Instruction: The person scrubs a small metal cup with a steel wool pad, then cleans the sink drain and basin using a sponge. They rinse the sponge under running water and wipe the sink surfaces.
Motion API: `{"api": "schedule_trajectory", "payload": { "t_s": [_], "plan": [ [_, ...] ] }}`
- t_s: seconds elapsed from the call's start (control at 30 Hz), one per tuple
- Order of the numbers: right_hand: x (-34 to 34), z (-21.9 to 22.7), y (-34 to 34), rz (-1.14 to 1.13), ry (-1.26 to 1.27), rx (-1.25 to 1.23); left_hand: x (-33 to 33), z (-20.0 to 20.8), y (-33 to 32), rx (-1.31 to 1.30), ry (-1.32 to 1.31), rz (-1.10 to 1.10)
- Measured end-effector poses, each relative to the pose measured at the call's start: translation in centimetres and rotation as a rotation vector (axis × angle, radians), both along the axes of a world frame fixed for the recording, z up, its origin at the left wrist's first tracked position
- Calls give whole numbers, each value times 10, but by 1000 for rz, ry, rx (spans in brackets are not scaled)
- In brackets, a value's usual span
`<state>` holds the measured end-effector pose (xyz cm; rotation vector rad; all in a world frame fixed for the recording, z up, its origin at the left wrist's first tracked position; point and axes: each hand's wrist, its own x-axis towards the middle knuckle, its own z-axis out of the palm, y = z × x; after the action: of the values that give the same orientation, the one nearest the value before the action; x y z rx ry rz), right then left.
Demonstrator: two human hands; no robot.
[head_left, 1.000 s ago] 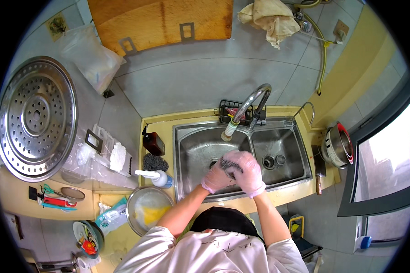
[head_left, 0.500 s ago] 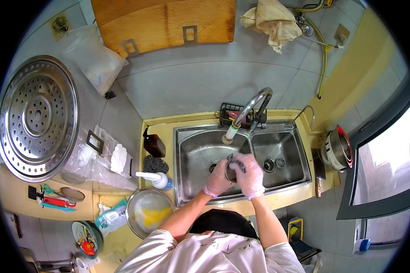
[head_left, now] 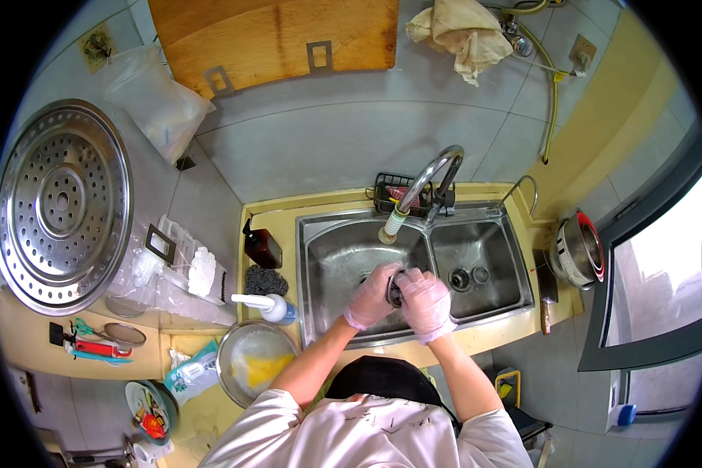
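Note:
Both hands wear thin pink see-through gloves and meet over the front of the steel double sink (head_left: 320, 261). My left hand (head_left: 373, 296) curls round the side of a small round metal cup (head_left: 394, 295). On its other side my right hand (head_left: 425, 304) presses curled fingers at the cup's mouth, with a dark bit showing between them, perhaps a scrubber. My fingers hide most of the cup. Above it arches the faucet (head_left: 433, 171), its spout ending behind my hands; I cannot make out running water.
Left of the sink stand a brown pump bottle (head_left: 263, 248), a dark steel-wool scrubber (head_left: 266, 281), a white spray bottle (head_left: 269, 307) and a metal bowl (head_left: 225, 363) with yellow in it. A cleaver (head_left: 547, 285) lies at the right edge beside stacked pots (head_left: 576, 253).
The cup has turned in my hands, so its opening shows less. My right hand has rotated and closed further over it, and my left hand has shifted slightly.

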<state>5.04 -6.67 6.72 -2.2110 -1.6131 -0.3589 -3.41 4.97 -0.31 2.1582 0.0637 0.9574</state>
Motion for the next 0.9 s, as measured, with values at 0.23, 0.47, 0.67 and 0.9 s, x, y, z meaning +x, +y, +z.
{"api": "schedule_trajectory", "payload": {
  "t_s": [0.23, 0.47, 0.67, 0.9],
  "plan": [
    [13, -38, -3, 141, 541, 52, -1, -12, 12, 148, 283, -78],
    [2, -65, 0, -40, 317, -68, 5, -11, 19, 192, 423, -183],
    [0, -79, -21, 67, 564, -73, -5, -43, 10, 231, 388, -218],
    [10, -84, -16, 254, -321, 16, 4, -35, 36, -310, 924, -560]
  ]
}}
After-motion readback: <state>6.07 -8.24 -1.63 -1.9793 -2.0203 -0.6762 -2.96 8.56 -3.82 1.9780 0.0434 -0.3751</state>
